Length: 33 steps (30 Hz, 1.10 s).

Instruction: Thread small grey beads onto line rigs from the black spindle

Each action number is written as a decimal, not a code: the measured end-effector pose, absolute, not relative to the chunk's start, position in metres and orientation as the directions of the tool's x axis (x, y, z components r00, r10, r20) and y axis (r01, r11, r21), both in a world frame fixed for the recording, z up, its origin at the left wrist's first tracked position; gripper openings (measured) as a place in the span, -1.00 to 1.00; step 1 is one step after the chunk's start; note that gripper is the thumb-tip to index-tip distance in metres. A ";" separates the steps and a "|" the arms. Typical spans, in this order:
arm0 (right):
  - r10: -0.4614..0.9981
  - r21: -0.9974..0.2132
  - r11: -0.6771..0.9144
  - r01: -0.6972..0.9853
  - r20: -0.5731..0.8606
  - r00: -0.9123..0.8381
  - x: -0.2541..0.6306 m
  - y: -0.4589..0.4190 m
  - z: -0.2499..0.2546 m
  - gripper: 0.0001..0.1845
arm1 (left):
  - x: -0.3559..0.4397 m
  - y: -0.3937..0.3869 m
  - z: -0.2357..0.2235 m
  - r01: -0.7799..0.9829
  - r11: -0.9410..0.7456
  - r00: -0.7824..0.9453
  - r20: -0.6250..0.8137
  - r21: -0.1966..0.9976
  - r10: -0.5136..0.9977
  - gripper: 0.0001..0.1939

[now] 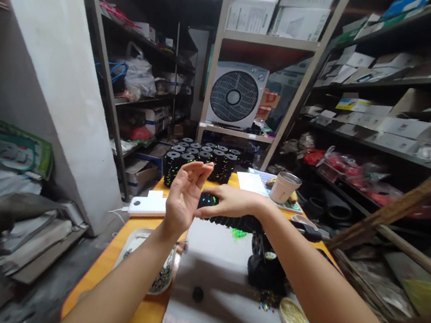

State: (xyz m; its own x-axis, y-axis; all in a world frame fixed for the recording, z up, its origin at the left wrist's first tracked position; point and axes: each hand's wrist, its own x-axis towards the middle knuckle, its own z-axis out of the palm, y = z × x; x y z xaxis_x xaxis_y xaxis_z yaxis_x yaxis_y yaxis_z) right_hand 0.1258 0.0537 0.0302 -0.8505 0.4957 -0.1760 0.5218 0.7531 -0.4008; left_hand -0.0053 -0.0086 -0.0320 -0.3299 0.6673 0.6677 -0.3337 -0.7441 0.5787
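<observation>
A black ribbed cylinder with small green specks [237,222] lies on its side above the grey board [214,270]. My right hand [231,201] reaches over it from the right, with thumb and fingers closed round its near-left part. At the left end of the cylinder, my left hand [185,195] is raised with fingers stretched upward and the palm turned toward it. Whether the left palm touches the end is hard to see. Beneath the cylinder, a small pile of bright green pieces [239,234] lies on the board. A black device [264,267] stands below its right part.
Several upright black cylinders [203,157] stand at the back of the orange table [98,279]. A tray of small parts [164,279] is left, a dish of pale pieces [294,318] right. A cup [285,188], white power strip [147,205] and box fan [234,96] are farther off.
</observation>
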 end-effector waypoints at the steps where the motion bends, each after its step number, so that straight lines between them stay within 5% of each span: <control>1: 0.507 -0.392 0.751 0.531 -0.173 -0.844 0.126 0.054 0.030 -0.21 | -0.009 -0.017 -0.035 -0.274 -0.749 -0.342 0.667 0.603 0.662 -0.70; 6: 0.514 -0.386 0.750 0.537 -0.171 -0.841 0.127 0.054 0.029 -0.10 | -0.015 -0.085 -0.072 0.095 -0.530 -0.187 0.539 0.842 0.822 -0.90; 11: 0.502 -0.388 0.758 0.524 -0.165 -0.849 0.128 0.054 0.030 -0.18 | 0.006 -0.127 -0.127 0.362 -0.305 0.077 0.298 0.881 0.952 -0.55; 13: 0.492 -0.389 0.764 0.514 -0.164 -0.855 0.128 0.054 0.030 -0.22 | 0.011 -0.130 -0.142 0.402 -0.256 0.078 0.245 0.879 0.966 -0.57; 17: 0.480 -0.382 0.780 0.496 -0.144 -0.865 0.127 0.055 0.030 -0.22 | 0.001 -0.122 -0.141 0.379 -0.190 -0.033 0.219 0.906 0.975 -0.66; 23: 0.467 -0.391 0.789 0.475 -0.122 -0.876 0.128 0.053 0.029 -0.23 | -0.042 -0.074 -0.081 0.202 -0.210 -0.357 0.272 0.956 0.894 -0.76; 33: 0.486 -0.400 0.775 0.490 -0.119 -0.866 0.128 0.053 0.030 -0.17 | -0.046 -0.027 -0.071 0.073 -0.173 -0.241 0.186 0.982 0.953 -0.71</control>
